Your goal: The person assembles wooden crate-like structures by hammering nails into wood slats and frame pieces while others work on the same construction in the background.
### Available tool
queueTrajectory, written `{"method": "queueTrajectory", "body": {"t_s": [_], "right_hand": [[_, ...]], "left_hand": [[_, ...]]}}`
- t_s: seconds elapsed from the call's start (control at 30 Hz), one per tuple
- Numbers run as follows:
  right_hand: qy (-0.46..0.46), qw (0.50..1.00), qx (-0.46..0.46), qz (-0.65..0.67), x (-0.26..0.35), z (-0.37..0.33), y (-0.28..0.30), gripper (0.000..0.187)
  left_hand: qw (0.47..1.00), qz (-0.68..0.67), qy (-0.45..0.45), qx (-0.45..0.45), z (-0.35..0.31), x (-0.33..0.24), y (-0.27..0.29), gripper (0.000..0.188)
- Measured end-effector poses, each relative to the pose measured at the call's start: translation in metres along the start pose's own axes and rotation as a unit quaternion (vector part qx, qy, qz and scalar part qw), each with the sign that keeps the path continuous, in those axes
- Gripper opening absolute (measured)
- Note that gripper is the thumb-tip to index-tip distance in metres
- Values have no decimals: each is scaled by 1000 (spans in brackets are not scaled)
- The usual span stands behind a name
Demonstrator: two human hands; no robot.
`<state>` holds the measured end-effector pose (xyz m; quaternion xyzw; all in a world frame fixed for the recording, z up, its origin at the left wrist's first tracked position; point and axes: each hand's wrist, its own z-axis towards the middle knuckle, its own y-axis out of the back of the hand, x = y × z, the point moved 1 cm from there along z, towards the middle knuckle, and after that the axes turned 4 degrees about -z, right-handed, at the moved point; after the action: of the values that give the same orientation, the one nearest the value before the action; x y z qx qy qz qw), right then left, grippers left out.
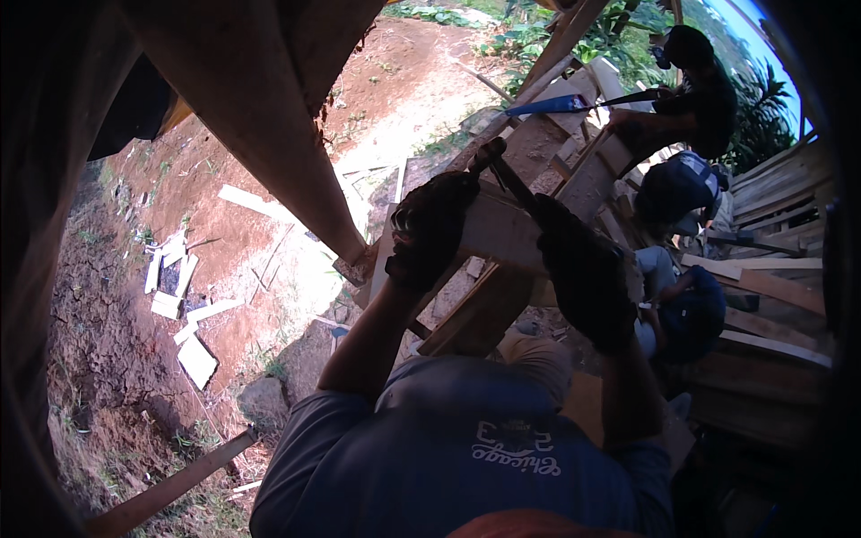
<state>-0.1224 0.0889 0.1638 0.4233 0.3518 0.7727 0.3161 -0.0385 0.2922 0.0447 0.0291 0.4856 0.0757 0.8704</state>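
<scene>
My right hand [587,278], in a dark glove, is wrapped round the handle of a hammer [513,179]. The hammer slants up and to the left, its head by the fingertips of my left hand [432,229]. That hand is also in a dark glove, and its fingers are curled at the end of a pale wooden board [500,231]. Whatever those fingers pinch is hidden by the glove and shadow. The board runs in front of me, under the hammer and between my two hands.
A thick wooden beam [260,117] slants down from the upper left. Wood scraps [197,359] lie on the reddish ground. At the right are a standing person [704,99] near a long blue object [549,105], two people in caps [677,188], and stacked planks [776,278].
</scene>
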Motion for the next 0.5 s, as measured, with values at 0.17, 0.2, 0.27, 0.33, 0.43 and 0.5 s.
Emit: {"method": "queueTrajectory", "body": {"t_s": [0.17,0.2,0.27,0.33,0.43,0.5], "right_hand": [[7,997,63,-32,-9,-4,4,40],[33,994,85,-59,-12,-5,5,39],[-57,998,25,24,-4,-1,0,36],[-45,999,5,3,-4,-3,-4,35],[51,992,29,-107,-9,-7,-1,34],[7,997,47,-67,-5,-1,6,36]], "left_hand": [[995,91,-31,40,0,-7,8,26],[995,84,-48,31,-2,-3,7,26],[994,77,-71,28,-1,-2,8,25],[993,78,-82,37,1,-4,9,26],[985,163,-53,33,-9,16,1,26],[984,145,-92,37,-4,18,6,27]]}}
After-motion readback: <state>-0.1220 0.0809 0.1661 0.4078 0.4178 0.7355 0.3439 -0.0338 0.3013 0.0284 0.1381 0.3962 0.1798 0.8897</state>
